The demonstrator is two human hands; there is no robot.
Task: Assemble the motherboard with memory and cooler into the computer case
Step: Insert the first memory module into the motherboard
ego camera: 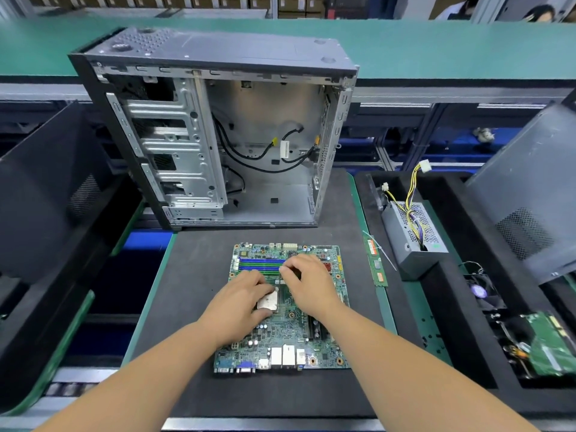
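**Both hands on the motherboard, in front of the open case**

The motherboard [282, 310] lies flat on the black mat [199, 353], with its port row toward the person and its blue and green memory slots [260, 265] at the far side. Near the middle of the board sits the silver processor [267, 301]. The left hand [241, 302] lies over the left part of the board; its fingers are curled around the processor, with fingertips at the far edge and the thumb at the near edge, so it grips this part. The right hand [307, 280] is above the board just right of the memory slots. Its fingers are bent and drawn together at the tips; I cannot tell if they pinch something small or only touch the board.

Behind the board, on the same mat, stands the computer case [218, 132], upright, with its side open toward the person. Black cables hang inside it.

To the right of the mat, a memory stick [377, 265] lies near the board, apart from it. Just beside it lies a white cable tie [385, 255]. Further right, a grey power supply [414, 235] with yellow and black wires rests in a black foam tray [461, 338]. In this tray are also a small fan [480, 291] and a drive with a green circuit board [548, 344].
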